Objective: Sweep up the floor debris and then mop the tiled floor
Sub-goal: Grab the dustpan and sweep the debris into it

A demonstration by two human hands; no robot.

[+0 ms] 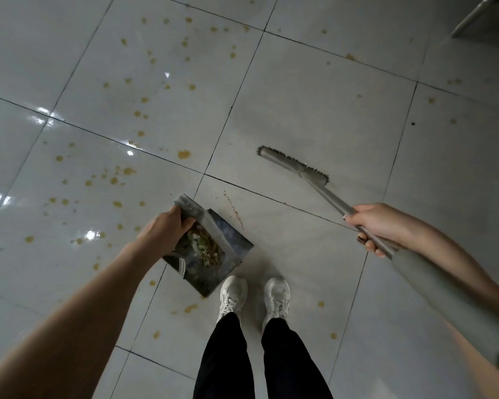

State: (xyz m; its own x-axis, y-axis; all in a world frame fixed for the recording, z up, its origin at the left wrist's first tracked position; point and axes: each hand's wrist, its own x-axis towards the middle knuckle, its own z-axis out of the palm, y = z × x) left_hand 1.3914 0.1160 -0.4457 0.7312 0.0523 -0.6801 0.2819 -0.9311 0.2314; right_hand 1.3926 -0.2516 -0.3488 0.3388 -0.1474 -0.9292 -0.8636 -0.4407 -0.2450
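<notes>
Your broom [293,165] ran off-frame lower right, its head pointing upper-left. Your right hand [372,226] gripped its shaft; your left hand [162,231] gripped the dustpan [234,240].

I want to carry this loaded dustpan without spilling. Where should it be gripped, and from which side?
Take the dark square dustpan by the top end of its grey handle, coming from above on the person's left, where the left hand grips it now. The handle rises over the pan, so holding there likely keeps it level and fingers clear of the brownish debris pile.
</notes>
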